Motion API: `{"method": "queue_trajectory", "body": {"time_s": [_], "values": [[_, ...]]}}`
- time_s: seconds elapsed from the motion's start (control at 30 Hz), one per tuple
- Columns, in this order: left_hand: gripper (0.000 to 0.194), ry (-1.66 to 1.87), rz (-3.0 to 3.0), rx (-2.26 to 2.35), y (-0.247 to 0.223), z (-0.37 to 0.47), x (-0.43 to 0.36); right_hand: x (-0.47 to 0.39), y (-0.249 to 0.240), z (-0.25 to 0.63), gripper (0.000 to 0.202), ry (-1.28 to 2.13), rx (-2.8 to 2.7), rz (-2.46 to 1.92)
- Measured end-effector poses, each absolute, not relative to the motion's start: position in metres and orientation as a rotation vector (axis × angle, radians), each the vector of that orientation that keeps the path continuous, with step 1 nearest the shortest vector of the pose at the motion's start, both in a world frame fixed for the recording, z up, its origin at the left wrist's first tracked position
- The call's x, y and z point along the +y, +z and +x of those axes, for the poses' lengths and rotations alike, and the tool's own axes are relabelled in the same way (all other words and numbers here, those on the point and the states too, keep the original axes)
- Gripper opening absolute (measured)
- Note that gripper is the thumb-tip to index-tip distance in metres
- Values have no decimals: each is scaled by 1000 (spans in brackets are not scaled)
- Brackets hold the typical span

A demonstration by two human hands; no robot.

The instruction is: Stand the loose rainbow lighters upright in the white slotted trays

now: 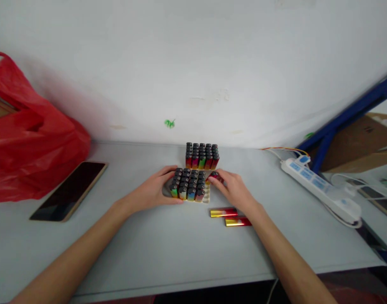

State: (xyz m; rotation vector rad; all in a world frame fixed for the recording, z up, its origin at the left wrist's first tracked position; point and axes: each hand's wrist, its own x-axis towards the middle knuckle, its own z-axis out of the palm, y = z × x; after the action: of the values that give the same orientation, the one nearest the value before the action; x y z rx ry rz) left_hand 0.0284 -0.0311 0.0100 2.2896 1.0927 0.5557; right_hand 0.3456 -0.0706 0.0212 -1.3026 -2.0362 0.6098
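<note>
A pale tray (206,196) holds several upright lighters (187,184) with black tops and multicoloured bodies. Bare slots show along its right side. My left hand (157,188) is closed around the tray's left end, thumb at the front and fingers behind. Pinched in my right hand (233,188) is a red-and-yellow lighter (214,174), held upright at the right edge of the tray. Two loose lighters, one red and gold (223,213) and another like it (237,221), lie flat below my right hand; my forearm partly covers the second.
Behind the tray stands a second block of upright lighters (202,155). A phone (69,192) and a red plastic bag (31,135) are at left. On the right lie a white power strip (320,188) with cables and a blue metal frame (326,147). The wall (193,63) borders the table's back.
</note>
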Motion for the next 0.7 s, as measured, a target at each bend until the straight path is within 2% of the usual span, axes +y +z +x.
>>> {"method": "queue_trajectory", "body": {"time_s": [0.17,0.27,0.47,0.57,0.7], "values": [[83,540,2313,1104,10,29,-30,-66,19,343,31,504,-2162,-1304],[84,530,2320,1096,10,29,-30,-70,24,356,23,664,-2135,-1296],[91,541,2325,1118,8,28,-29,-87,47,401,34,1122,-2140,-1297],[91,535,2312,1123,8,28,-29,-91,53,408,35,1133,-2305,-1311],[85,545,2308,1104,8,28,-29,-92,51,400,12,998,-2393,-1300]]}}
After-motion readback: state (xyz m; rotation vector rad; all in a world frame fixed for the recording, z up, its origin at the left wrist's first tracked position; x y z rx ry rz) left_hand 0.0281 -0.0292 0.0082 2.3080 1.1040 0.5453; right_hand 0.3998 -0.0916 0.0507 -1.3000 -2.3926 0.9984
